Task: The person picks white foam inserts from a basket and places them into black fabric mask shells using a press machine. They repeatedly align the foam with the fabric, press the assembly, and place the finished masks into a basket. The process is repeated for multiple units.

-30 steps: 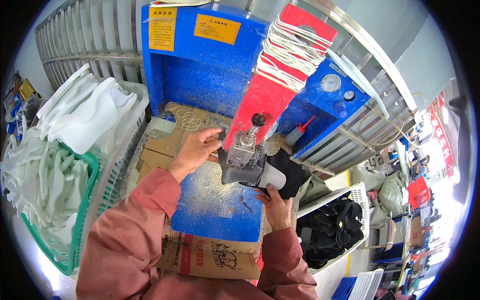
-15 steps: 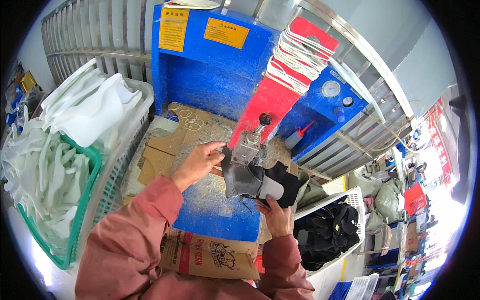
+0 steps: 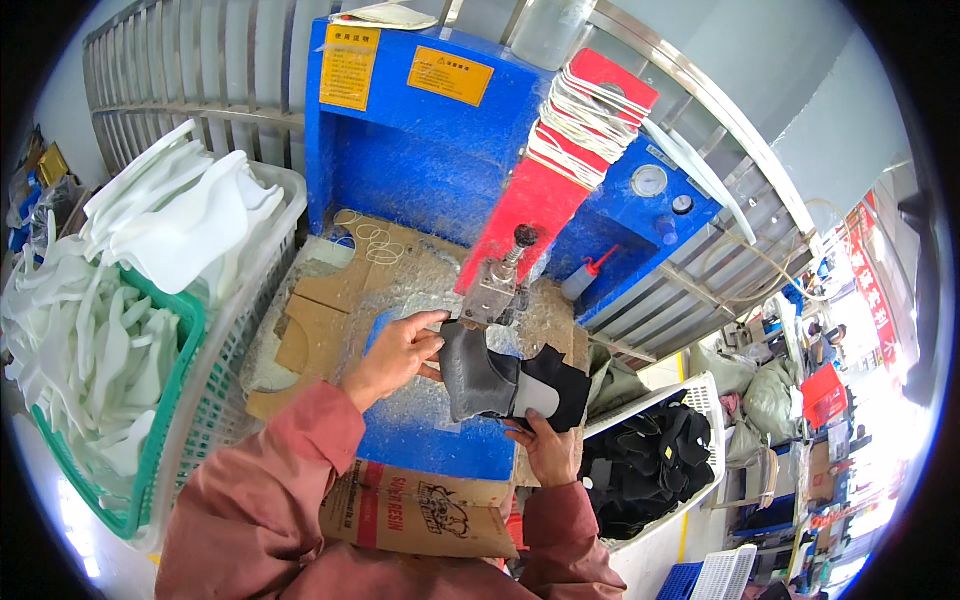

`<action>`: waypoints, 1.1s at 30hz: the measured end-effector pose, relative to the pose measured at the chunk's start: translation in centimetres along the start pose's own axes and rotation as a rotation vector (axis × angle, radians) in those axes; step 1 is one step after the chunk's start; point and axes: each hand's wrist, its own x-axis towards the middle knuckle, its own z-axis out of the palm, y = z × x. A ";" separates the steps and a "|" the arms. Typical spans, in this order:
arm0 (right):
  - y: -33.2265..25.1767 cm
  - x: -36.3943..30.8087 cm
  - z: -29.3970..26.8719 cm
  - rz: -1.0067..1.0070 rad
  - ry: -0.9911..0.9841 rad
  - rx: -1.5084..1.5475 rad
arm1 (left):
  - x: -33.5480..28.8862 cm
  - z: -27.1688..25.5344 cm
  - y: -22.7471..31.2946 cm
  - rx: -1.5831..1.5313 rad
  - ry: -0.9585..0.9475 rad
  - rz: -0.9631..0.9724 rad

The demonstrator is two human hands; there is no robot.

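Observation:
A dark piece that looks like a shoe upper [image 3: 472,375] lies under the metal head [image 3: 492,293] of a machine, spanning both my hands. Its left part is smooth dark grey and curved; a pale grey patch [image 3: 536,396] and a black ragged-edged flap [image 3: 568,385] form its right part. My left hand [image 3: 395,362] pinches the upper's far left edge with thumb and fingertips. On the near right side, my right hand [image 3: 548,448] grips it, the thumb resting on the pale patch. Whether the upper touches the machine head is hidden.
The machine's red arm [image 3: 530,205], wound with white cord, slants over the blue table [image 3: 440,455]. Baskets of white shaped pieces [image 3: 100,350] stand at left. A white crate [image 3: 705,395] of black pieces stands at right. A red-tipped bottle [image 3: 582,280] is behind.
The upper has shifted slightly toward me and turned a little beneath the machine head, showing more of its grey side. Both hands keep their hold.

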 end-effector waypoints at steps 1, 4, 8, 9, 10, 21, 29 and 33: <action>0.2 -0.1 -0.2 -0.007 -0.027 -0.001 | -0.3 0.0 -0.1 -0.001 -0.003 -0.005; 0.8 -0.2 -0.6 0.008 -0.021 0.000 | -1.0 0.0 -0.4 0.000 -0.014 -0.019; 1.0 -0.8 -1.0 0.007 -0.024 -0.004 | -1.7 0.2 -1.0 -0.019 -0.018 -0.020; 0.9 -1.0 -1.0 0.002 -0.020 -0.006 | -1.8 0.3 -1.1 -0.027 -0.019 -0.018; 0.9 -1.1 -0.9 -0.002 -0.016 -0.009 | -2.0 0.3 -1.3 -0.036 -0.019 -0.015; 1.1 -2.3 -1.4 -0.088 0.037 -0.065 | -3.1 0.5 -2.5 0.032 -0.048 0.013; 0.4 -3.1 -1.1 -0.073 0.022 -0.065 | -4.9 0.2 -3.5 0.008 -0.007 0.001; 0.6 -3.5 -1.2 -0.070 -0.003 -0.011 | -6.2 -0.2 -3.9 0.018 0.053 -0.015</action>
